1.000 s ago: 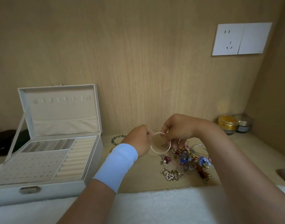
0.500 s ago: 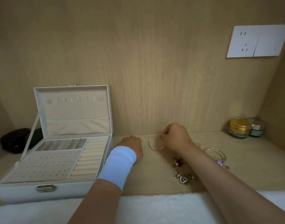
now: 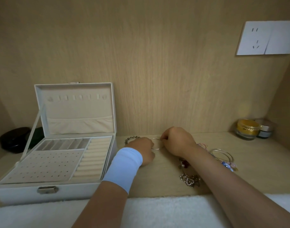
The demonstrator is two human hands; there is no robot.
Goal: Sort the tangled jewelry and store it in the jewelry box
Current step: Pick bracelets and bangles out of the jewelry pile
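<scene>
Your right hand pinches the far right edge of a thin metal bangle between thumb and fingertips. Your left hand, with a pale blue wristband, lies curled on the worktop against the bangle's left side; you cannot tell whether it grips the ring. The bangle sits low over the worktop between both hands, right of the jewelry box.

Just behind your left hand a beaded bracelet curves along the back wall. Under and beside your right forearm lies the tangled jewelry: a red piece, a heart pendant, and to the right thin hoops with blue beads.

The box stands open at the left, its lid upright with a row of hooks and a pocket. Its tray shows a far row of slots, a pierced panel and ring rolls on the right.

In the far right corner stand a gold-lidded jar and a smaller jar, touching. A white towel covers the near edge.
</scene>
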